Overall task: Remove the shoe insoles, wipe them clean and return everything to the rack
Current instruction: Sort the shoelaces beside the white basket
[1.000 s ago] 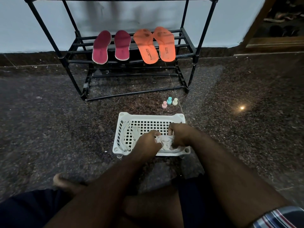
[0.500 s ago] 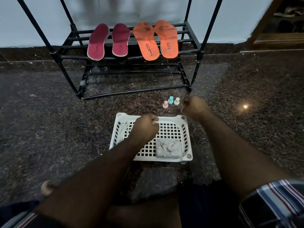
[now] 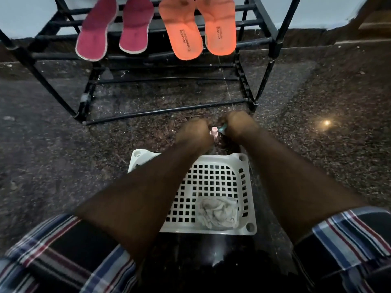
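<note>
Two maroon insoles (image 3: 96, 32) and two orange insoles (image 3: 182, 30) lie side by side on the black shoe rack (image 3: 273, 41) at the top. A crumpled white cloth (image 3: 218, 214) sits in the near right corner of the white slotted basket (image 3: 245, 187) on the floor. Both my arms reach over the basket. My left hand (image 3: 194, 132) is curled against a small pink bottle (image 3: 214, 132). My right hand (image 3: 239, 127) grips a small teal bottle (image 3: 222, 129), which is tilted. A third small bottle is hidden.
The dark speckled stone floor (image 3: 317, 144) spreads to both sides of the basket. The rack's lower bars (image 3: 165, 111) run just beyond my hands. A light reflection (image 3: 326, 123) shines on the floor at right. My checked sleeves fill the bottom corners.
Both hands let go of the cloth in the basket and moved forward past its far rim to the small bottles. The camera moved closer to the rack.
</note>
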`<state>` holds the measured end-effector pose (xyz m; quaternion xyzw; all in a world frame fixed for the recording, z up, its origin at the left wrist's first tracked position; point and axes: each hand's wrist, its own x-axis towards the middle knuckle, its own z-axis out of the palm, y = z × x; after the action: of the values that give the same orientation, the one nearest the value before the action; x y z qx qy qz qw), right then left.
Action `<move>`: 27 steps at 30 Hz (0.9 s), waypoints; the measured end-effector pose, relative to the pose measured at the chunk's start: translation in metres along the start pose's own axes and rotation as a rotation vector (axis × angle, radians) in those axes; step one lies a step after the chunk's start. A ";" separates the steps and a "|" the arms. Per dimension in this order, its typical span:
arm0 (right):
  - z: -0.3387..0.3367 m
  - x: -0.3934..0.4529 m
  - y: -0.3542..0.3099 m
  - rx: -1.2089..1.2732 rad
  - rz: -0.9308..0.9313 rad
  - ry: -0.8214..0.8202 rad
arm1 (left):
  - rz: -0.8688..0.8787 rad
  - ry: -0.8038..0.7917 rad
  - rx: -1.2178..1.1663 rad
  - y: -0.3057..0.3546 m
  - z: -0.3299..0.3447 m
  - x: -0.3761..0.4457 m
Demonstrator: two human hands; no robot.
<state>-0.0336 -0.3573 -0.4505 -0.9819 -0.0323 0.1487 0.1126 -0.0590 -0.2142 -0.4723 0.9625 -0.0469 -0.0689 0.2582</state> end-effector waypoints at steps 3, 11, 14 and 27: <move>0.000 -0.001 0.002 0.037 0.016 0.034 | -0.029 -0.015 -0.018 0.001 0.005 0.004; -0.027 -0.036 -0.005 0.092 -0.003 0.077 | 0.051 -0.095 -0.053 0.006 -0.004 -0.004; -0.033 -0.055 -0.002 0.119 0.005 0.150 | 0.093 -0.130 0.005 0.011 -0.001 -0.005; -0.050 -0.109 -0.014 0.423 0.008 0.207 | 0.070 0.087 -0.273 -0.002 -0.044 -0.069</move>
<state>-0.1228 -0.3648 -0.3701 -0.9466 0.0151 0.0510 0.3179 -0.1202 -0.1817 -0.4279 0.9182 -0.0594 -0.0236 0.3908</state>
